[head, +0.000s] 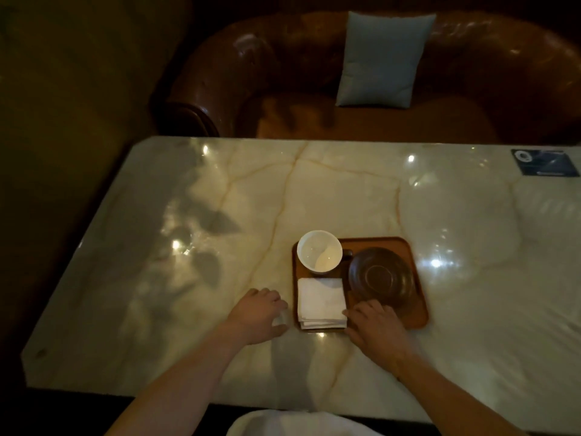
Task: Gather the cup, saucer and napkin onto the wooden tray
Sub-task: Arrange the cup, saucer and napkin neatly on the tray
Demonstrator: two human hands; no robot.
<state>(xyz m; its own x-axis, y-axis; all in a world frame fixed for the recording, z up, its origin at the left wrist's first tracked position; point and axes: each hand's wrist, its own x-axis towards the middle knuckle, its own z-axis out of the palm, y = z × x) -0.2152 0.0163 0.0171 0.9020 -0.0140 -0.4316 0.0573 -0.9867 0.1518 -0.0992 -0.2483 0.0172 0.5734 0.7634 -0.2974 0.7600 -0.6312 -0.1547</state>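
Head view looks down on a pale marble table (314,199) veined in amber, with a brown leather sofa (314,73) beyond its far edge and a grey-blue cushion (382,59) propped upright on the seat. A dark printed card (545,162) lies flat at the table's far right corner. Near the person's edge sits the wooden tray (418,313), and all three items are on it. The dark brown saucer (382,276) fills the right half. The white cup (319,251) stands upright at the far left corner, its rim overhanging the tray's edge in this view. The folded white napkin (321,302) lies at the near left corner, just beside the saucer. The right hand (377,330) rests palm down on the tray's near edge, fingers loosely curled, touching the napkin's right side and the saucer's near rim, gripping nothing. The left hand (259,316) lies on the marble just left of the tray, relaxed and empty.
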